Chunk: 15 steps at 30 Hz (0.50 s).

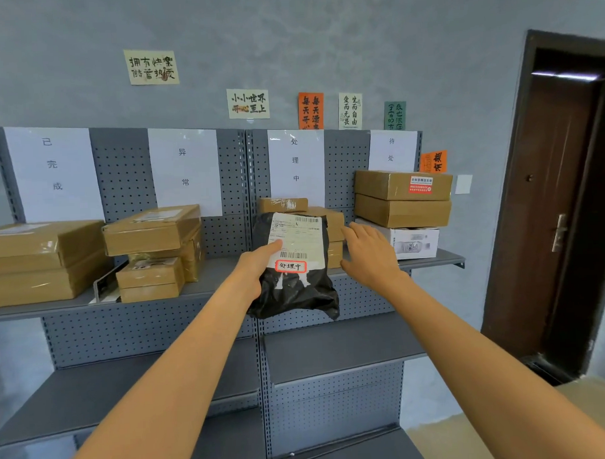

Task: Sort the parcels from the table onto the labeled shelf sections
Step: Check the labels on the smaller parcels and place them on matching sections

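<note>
A black bag [293, 264] with a white label is gripped by the left hand [258, 267] in front of the top shelf's [213, 277] front edge, while the right hand [368, 251] is held open beside it, fingers spread, touching nothing.

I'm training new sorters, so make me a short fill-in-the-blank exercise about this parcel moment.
1. The left hand holds a ____ plastic parcel.
2. The right hand holds ____.
3. The white box lies under ____ brown cartons.
4. The parcel's red-bordered sticker matches the ____ sign from the left.

Missing words: black; nothing; two; third
</note>
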Tool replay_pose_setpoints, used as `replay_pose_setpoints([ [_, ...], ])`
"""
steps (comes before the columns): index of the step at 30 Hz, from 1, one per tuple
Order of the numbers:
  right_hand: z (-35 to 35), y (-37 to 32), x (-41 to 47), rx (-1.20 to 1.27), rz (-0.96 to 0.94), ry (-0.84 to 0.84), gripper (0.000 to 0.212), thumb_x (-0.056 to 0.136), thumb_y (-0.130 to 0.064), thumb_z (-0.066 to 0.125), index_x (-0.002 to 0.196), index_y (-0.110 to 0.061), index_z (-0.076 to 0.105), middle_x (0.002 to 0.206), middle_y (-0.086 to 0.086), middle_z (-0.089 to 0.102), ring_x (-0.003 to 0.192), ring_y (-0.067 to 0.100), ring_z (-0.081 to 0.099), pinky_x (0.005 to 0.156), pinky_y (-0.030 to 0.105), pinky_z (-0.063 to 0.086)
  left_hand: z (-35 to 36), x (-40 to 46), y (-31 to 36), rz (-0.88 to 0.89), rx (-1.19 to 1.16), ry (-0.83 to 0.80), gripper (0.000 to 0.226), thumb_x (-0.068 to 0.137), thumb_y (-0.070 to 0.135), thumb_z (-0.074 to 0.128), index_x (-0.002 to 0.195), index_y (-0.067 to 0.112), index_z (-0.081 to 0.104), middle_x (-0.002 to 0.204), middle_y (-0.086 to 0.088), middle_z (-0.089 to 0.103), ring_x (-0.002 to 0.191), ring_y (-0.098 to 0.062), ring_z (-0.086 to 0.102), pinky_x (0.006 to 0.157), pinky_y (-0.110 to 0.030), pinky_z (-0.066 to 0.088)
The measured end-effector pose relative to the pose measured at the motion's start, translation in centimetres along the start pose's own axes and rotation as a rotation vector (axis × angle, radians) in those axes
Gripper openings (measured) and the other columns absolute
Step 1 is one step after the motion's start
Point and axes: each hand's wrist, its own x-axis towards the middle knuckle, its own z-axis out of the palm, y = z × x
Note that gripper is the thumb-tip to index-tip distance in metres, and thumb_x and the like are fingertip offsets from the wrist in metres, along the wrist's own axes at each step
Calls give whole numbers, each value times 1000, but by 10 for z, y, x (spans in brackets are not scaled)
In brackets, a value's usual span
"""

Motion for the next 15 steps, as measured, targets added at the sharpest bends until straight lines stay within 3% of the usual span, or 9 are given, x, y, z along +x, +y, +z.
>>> replay_pose_setpoints([
  [3, 8, 11, 25, -11, 10, 20, 55, 89, -26, 60, 138, -12, 41, 142, 7, 45, 133, 25, 38, 113, 34, 27, 7, 28, 9, 9, 35, -16, 32, 91, 23, 66, 116, 2, 65, 109, -17, 70, 85, -25, 66, 91, -39, 52],
  [6, 15, 21, 54, -26, 25, 24, 59, 90, -25, 59, 142, -11, 37, 145, 8, 42, 137, 26, 34, 116, 37, 24, 12, 57, 23, 35, 43, -31, 29, 91, 23, 67, 111, 3, 67, 99, -14, 71, 86, -26, 66, 97, -39, 50],
  [8, 21, 26, 73, -31, 32, 36, 59, 90, -25, 59, 143, -11, 36, 145, 8, 41, 137, 26, 34, 117, 38, 24, 13, 78, 33, 60, 44, -26, 30, 91, 24, 66, 113, 3, 66, 106, -15, 70, 95, -27, 66, 102, -40, 47],
  [12, 35, 33, 106, -22, 40, 44, 60, 91, -25, 57, 144, -11, 34, 147, 8, 39, 138, 25, 32, 116, 35, 23, 18, 116, 46, 82, 33, -35, 30, 91, 22, 65, 115, 4, 65, 109, -16, 70, 85, -25, 66, 98, -40, 50],
  [15, 47, 41, 123, -11, 45, 56, 61, 92, -25, 57, 146, -12, 32, 149, 7, 37, 139, 25, 31, 117, 36, 21, 25, 140, 49, 75, 39, -47, 26, 91, 21, 66, 112, 5, 66, 96, -12, 71, 80, -23, 67, 88, -38, 54],
])
